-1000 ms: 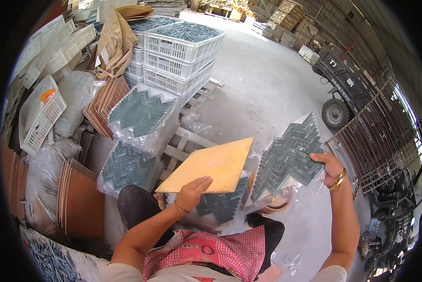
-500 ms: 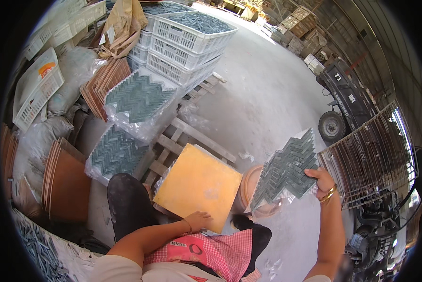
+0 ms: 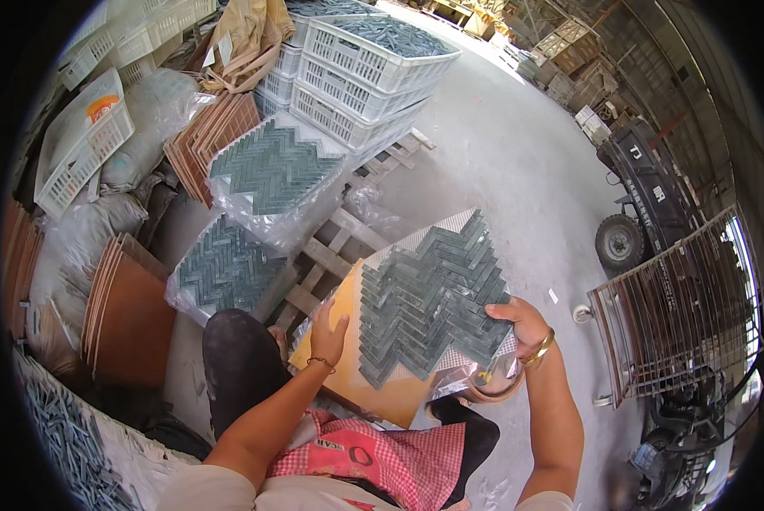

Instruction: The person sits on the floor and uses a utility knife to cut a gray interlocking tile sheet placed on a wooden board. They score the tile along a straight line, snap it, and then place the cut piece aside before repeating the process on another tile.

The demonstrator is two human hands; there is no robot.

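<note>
A wide concrete floor [image 3: 518, 162] fills the upper right of the head view, pale and open between the stacked goods on the left and a dark vehicle [image 3: 646, 196] at the right edge. A wire rack [image 3: 684, 311] stands just below the vehicle, close to the person's right arm.

On the left, white plastic crates [image 3: 365, 77] are stacked on a wooden pallet [image 3: 331, 255]. Two plastic-wrapped bundles of grey herringbone tile sheets [image 3: 267, 175] lie on the pallet's near part, one above the other in the picture. Brown boards [image 3: 131, 311] lean on edge at the far left, beside sacks [image 3: 143, 140]. These stacks crowd the left side; the free room lies to the right and beyond.

In the centre, an orange board [image 3: 348, 375] rests tilted over the person's lap. A grey herringbone tile sheet [image 3: 429, 294] lies on top of it, its zigzag upper edge reaching past the board's top edge toward the pallet.

The left hand [image 3: 326, 328] is held flat against the board's left edge, fingers together and pointing up. The right hand [image 3: 522, 324] pinches the sheet's right edge, thumb on top, fingers underneath, with a gold bangle [image 3: 539, 349] at the wrist. A round brown container [image 3: 492, 387] sits just under that hand, partly hidden.
</note>
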